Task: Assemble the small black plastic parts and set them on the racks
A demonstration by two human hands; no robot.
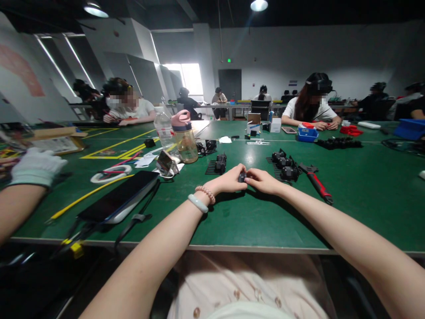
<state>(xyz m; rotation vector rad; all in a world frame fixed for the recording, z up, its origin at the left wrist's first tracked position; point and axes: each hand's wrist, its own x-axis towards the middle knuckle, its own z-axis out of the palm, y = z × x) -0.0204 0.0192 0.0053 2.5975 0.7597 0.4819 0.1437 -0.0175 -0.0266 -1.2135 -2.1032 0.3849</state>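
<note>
Over the green table, my left hand (231,178) is closed around a small black part (242,177), its exact kind too small to make out. From the other side, my right hand (262,180) pinches at the same part, and the fingers of both hands meet there. Just beyond my left hand lies a black plastic assembly (220,163) with a finned base. To the right of my right hand, more black assemblies (284,166) sit close together. An adjustable wrench (317,182) with a red and black handle lies beside them.
Left of my hands stand a pink-lidded bottle (186,137), a clear bottle (163,128) and a small mirror-like stand (166,164). A black tablet-like device (119,197) lies near the front edge. A co-worker's gloved hand (38,167) is at far left. A blue bin (307,134) stands further back.
</note>
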